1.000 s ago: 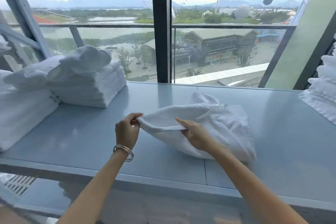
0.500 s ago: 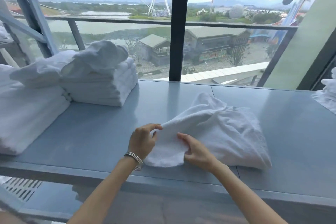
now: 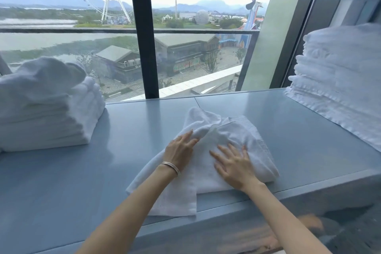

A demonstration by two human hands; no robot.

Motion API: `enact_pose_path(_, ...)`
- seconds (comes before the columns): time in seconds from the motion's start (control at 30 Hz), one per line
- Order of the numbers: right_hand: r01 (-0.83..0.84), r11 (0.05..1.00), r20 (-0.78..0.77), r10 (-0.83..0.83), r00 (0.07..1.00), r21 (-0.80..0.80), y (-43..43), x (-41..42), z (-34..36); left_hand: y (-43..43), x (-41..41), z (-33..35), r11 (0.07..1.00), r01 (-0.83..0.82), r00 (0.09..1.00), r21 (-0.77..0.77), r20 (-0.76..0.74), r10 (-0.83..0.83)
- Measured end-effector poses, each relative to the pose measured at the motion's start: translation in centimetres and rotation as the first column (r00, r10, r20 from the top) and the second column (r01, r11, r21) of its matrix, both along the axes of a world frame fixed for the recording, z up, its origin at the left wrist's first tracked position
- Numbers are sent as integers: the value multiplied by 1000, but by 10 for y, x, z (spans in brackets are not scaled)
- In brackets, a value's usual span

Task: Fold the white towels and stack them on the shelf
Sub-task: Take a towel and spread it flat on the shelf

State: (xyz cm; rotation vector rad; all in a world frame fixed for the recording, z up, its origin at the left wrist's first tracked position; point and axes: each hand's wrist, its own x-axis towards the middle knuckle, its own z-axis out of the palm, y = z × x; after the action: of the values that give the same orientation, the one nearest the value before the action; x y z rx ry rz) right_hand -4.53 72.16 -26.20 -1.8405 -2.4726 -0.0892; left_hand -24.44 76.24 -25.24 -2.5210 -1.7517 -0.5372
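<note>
Had grey-blue shelf (image 3: 288, 130) spanning the view under a wide window (image 3: 82, 47). Found folded white stacks at both ends: left stack (image 3: 51, 126) topped by one slumped towel (image 3: 41, 76), right stack (image 3: 340, 80) taller; both well apart from the work. Had towel in work (image 3: 243, 140) mid-shelf, part folded, near corner right at the front lip, far end bunched into a ridge. Had right hand (image 3: 235, 165) flat on its middle, fingers spread and straight, pressing, gripping nothing. Had left hand (image 3: 179, 150) against the ridge, fingers near straight, no pinch visible. Noted thin bracelet (image 3: 172, 168) on left wrist. Judged risks: trapping a lump in the next fold if ridge left unsmoothed, giving a crooked stack; dragging the corner over the lip with any nearward pull, losing the towel off the front; knocking the slumped towel off left stack with a careless elbow.
</note>
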Motion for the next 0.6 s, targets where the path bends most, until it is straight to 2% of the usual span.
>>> enact_pose_path(0.07, 27, 999, 12, -28, 1000, 42, -3, 8, -3, 5, -6, 5, 996, -81, 996, -42, 27, 82)
enact_pose_path(0.23, 29, 994, -24, -26, 999, 107, -6, 22, -3, 15, -47, 10, 970, -243, 957, -26, 156, 244)
enact_pose_path(0.4, 18, 989, -61, -9, 998, 148, 2, 31, -5, 11, -96, -5, 896, -433, 887, -96, 133, 443)
enact_pose_path(0.5, -15, 995, -68, 22, 997, 94, 3, 31, -4, 5, -116, -16, 870, -480, 867, -110, 91, 490)
enact_pose_path(0.6, 21, 998, -126, -14, 992, 61, 8, 20, 7, 5, -119, -15, 894, -447, 887, 15, 140, 441)
